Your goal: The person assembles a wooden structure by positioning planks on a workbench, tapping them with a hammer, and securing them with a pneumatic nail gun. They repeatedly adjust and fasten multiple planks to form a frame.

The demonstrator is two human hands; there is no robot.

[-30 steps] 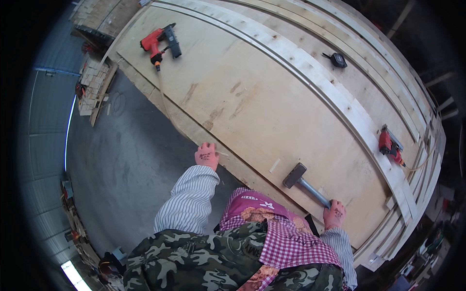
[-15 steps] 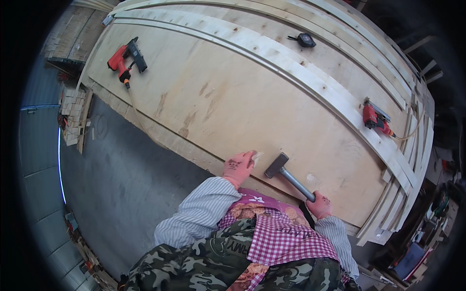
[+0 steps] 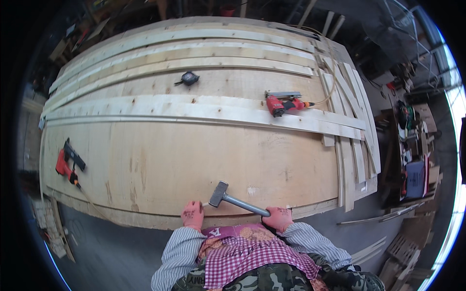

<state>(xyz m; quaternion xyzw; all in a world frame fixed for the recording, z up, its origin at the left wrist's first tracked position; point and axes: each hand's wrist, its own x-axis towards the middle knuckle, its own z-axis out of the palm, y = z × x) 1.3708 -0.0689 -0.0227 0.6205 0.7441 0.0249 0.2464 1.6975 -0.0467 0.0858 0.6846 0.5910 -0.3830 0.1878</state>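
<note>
- The wooden desk [image 3: 218, 150] spread out beyond the hammer [image 3: 242, 205] and to both sides of it.
- Several long boards [image 3: 194, 51] ran lengthwise at the far side, well apart from the hammer.
- A wide plank [image 3: 233, 109] lay parallel to them, nearer the hammer.
- Narrow strips [image 3: 346, 165] lay crosswise, well to the right of the hammer.
- The hammer itself was at the desk's near edge, its head pointing left and away from the person.
- One red nail gun [image 3: 281, 104] rested on the plank, beyond the hammer and to its right; another nail gun [image 3: 73, 156], red and black, lay far to its left.
- The gloved right hand [image 3: 278, 219] was at the hammer's handle end, its fingers wrapped around it.
- The gloved left hand [image 3: 193, 216] was just left of the hammer head, fingers pinching something.
- A dark tape measure [image 3: 189, 78] lay far beyond the hammer.
- That pinched thing, a small pale sliver [image 3: 206, 204], stuck out toward the hammer head.
</note>
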